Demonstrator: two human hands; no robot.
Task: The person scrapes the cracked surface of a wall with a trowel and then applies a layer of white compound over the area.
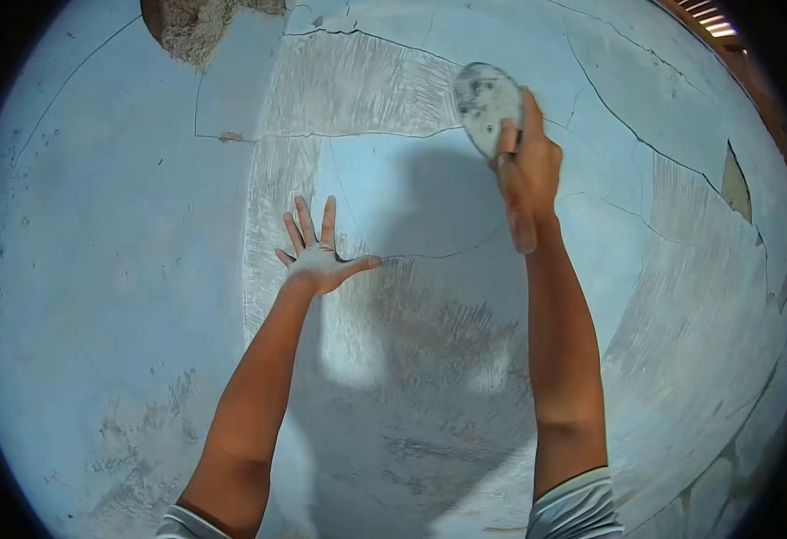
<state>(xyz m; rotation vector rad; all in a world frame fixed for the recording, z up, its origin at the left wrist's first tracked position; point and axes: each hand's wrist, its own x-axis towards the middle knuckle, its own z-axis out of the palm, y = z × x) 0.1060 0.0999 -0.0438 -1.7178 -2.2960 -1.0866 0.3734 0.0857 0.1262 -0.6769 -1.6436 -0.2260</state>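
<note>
A blue-painted wall (142, 234) fills the view, with rough grey patches where the paint is scraped. High on it, my right hand (540, 166) is closed round a trowel (486, 106) with a rounded, whitish, dark-spotted blade. Its brownish handle hangs down below my fingers, and the blade overlaps the right end of a scraped grey band (349, 85). Lower and to the left, my left hand (317, 259) is spread flat against the wall, fingers up and thumb pointing right, with nothing in it.
Thin cracks run across the wall. A hole (191, 31) exposes rough brown material at the top left. Further right are a broken spot (736, 189) and another scraped strip (681, 242). Slatted light shows at the upper right corner. A shadow falls across the middle.
</note>
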